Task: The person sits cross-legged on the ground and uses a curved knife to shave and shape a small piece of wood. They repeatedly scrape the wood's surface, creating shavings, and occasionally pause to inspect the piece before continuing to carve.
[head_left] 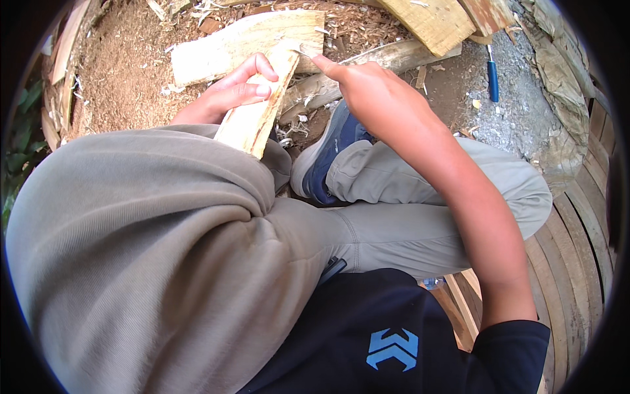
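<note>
A narrow piece of pale wood (pixel 252 125) slants up from beside my raised left knee. My left hand (pixel 223 95) is closed round its left side, with the thumb lying on the upper face. Up at the far end of the wood, my right hand (pixel 387 98) is closed, with its index finger stretched forward. A thin blade, seemingly of a knife (pixel 302 52), shows between that fingertip and the wood's tip. The knife's handle is hidden in my right hand.
Behind the wood lies a broad pale board (pixel 216 56). A rough log (pixel 387 59) runs past my shoe (pixel 321 161). Thick planks (pixel 426 26) sit at the far right, near a blue-handled tool (pixel 493 82). Shavings litter the ground. Wooden slats (pixel 577 230) curve along the right.
</note>
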{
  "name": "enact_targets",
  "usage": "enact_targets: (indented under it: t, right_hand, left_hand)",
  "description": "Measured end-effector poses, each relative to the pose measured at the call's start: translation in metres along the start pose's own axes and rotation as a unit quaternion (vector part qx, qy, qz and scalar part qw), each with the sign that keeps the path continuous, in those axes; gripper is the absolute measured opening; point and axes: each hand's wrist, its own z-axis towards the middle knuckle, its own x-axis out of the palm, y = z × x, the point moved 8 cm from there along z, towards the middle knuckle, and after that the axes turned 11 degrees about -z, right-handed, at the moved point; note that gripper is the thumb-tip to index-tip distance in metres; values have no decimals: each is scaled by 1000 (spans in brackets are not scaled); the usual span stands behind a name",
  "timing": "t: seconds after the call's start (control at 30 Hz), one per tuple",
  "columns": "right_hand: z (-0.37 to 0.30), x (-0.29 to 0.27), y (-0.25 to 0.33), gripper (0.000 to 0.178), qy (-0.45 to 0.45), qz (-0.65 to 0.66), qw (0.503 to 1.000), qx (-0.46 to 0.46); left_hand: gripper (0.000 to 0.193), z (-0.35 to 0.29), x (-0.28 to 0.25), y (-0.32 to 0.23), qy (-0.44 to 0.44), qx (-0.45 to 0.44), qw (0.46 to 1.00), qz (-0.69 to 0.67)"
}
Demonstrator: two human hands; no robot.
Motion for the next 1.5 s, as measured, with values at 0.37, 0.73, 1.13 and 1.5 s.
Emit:
enact_targets:
  t: [0.37, 0.73, 1.13, 1.5]
  right_hand:
    - [2, 15, 10, 57, -52, -6, 998, 22]
    - [6, 22, -12, 41, 7, 102, 992, 67]
    - [-3, 41, 2, 49, -89, 131, 986, 56]
    - [23, 26, 0, 31, -86, 111, 987, 77]
  left_hand:
    - [33, 7, -1, 5, -9, 9, 1000, -11]
    - [35, 5, -7, 8, -9, 31, 999, -32]
    - [29, 7, -9, 5, 22, 3, 999, -25]
    - [31, 10, 4, 6, 55, 18, 996, -65]
